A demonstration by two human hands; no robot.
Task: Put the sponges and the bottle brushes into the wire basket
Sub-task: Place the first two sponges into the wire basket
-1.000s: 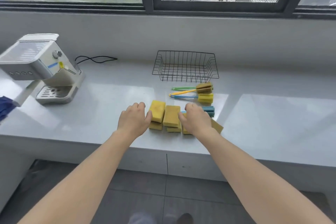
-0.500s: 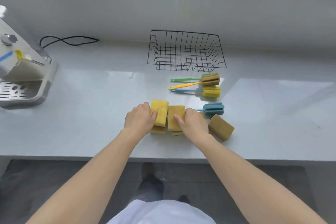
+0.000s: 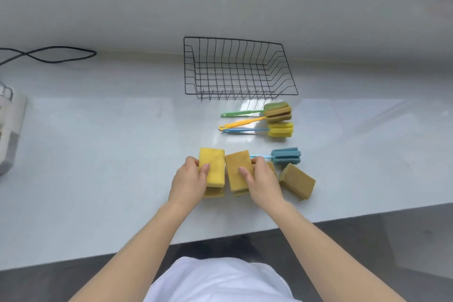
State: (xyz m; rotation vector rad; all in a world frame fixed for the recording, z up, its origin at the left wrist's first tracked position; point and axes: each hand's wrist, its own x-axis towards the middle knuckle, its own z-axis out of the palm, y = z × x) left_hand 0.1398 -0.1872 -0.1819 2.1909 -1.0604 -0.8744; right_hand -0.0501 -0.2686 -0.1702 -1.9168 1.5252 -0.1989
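My left hand (image 3: 190, 180) grips a bright yellow sponge (image 3: 212, 167), thumb on its top face. My right hand (image 3: 261, 179) grips a darker yellow sponge (image 3: 236, 169) beside it. Each held sponge sits over another sponge, of which only an edge shows. A further sponge (image 3: 297, 180) lies tilted to the right of my right hand. A blue bottle brush (image 3: 285, 155) lies just behind my right hand. Three more bottle brushes (image 3: 277, 119) lie side by side in front of the black wire basket (image 3: 290, 73), which stands empty at the back of the counter.
A black cable (image 3: 51, 54) loops across the counter at the far left. Part of a grey appliance (image 3: 9, 127) shows at the left edge. The counter's front edge (image 3: 220, 235) runs just below my forearms. A grey wall rises behind the basket.
Both hands have closed onto the two top sponges, thumbs now over their faces. The view has tilted further down, so the window and most of the appliance have left the frame.
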